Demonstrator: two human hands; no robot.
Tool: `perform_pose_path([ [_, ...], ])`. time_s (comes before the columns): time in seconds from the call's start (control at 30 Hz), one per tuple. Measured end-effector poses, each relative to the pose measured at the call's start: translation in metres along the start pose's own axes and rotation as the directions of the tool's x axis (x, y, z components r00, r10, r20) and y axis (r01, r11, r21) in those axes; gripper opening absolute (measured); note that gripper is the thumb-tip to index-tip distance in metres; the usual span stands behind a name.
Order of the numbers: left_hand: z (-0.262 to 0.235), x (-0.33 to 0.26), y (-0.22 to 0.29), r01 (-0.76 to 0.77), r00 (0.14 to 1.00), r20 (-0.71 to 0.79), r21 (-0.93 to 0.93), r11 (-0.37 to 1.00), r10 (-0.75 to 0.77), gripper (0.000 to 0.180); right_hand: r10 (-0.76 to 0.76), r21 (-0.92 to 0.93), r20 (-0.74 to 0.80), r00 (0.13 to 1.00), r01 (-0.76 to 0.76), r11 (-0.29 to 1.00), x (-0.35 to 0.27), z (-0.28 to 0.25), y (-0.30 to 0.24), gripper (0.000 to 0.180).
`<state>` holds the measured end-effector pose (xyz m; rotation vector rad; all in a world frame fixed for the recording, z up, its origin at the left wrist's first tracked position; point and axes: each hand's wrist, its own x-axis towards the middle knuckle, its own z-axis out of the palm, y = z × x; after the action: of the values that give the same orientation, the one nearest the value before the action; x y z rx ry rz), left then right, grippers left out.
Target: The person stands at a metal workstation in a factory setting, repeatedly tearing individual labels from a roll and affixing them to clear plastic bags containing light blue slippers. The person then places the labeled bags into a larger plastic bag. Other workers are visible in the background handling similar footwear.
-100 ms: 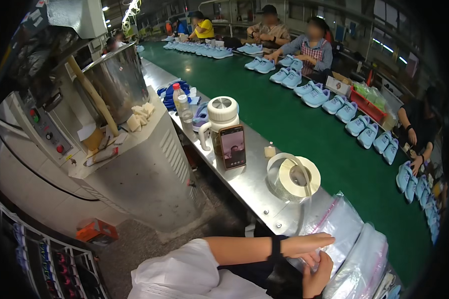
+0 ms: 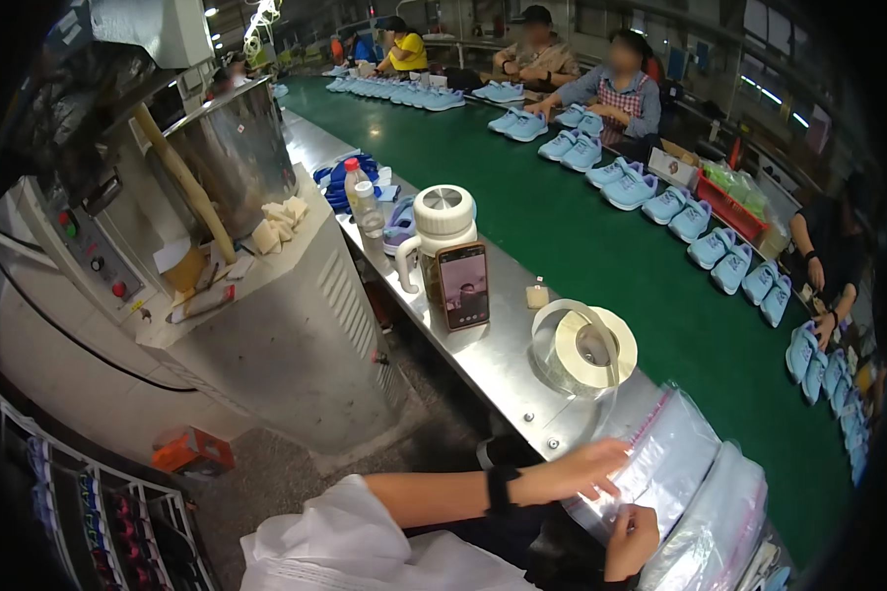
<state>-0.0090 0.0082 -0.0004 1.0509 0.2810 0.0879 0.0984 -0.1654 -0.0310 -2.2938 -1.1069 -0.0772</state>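
Observation:
My left hand (image 2: 574, 474) reaches over the near edge of a stack of clear plastic zip bags (image 2: 668, 448) with a pink strip, its fingers stretched out and apart. Just below it my right hand (image 2: 631, 544) is closed, fingers curled in; what they pinch, if anything, is too small to make out. A second stack of clear bags (image 2: 712, 517) lies to the right. Beyond my left hand a cream roll of labels (image 2: 618, 366) lies on the metal ledge, and its pale loose strip curls down toward the bags.
A phone (image 2: 463, 286) leans against a white jug (image 2: 444, 219). Past it are bottles (image 2: 369, 212). Pale blue shoes (image 2: 629, 187) line the green conveyor belt (image 2: 522, 222), with several people along its far side. A metal machine (image 2: 266, 325) stands left; a shoe rack (image 2: 99, 512) is lower left.
My left hand has drawn back to the left and its fingers have spread, coming apart from the right hand. My right hand has shifted only slightly.

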Motion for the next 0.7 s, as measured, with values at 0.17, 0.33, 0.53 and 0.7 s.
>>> perform_pose_path([
  [0.17, -0.069, -0.025, -0.022, -0.175, 0.791, -0.508, 0.347, 0.921, 0.341, 0.035, 0.239, 0.472, 0.096, 0.966, -0.256, 0.844, 0.029, -0.011, 0.027, 0.009],
  [0.33, -0.078, -0.019, -0.025, -0.005, 0.738, -0.495, 0.675, 0.738, 0.459, 0.035, 0.531, 0.427, -0.4, 0.747, -0.361, 0.829, 0.029, -0.104, 0.12, 0.017],
  [0.53, -0.107, -0.032, 0.004, 0.126, 0.393, -0.32, 0.947, 0.295, 0.862, 0.042, 0.433, -0.463, -0.394, 0.811, -0.582, 0.669, -0.092, -0.136, 0.206, 0.029],
  [0.7, -0.131, -0.075, -0.025, 0.19, 0.546, -0.561, 0.806, 0.561, 0.622, 0.033, -0.043, -0.59, -0.517, 0.855, -0.319, 0.742, -0.059, -0.114, 0.098, 0.02],
])
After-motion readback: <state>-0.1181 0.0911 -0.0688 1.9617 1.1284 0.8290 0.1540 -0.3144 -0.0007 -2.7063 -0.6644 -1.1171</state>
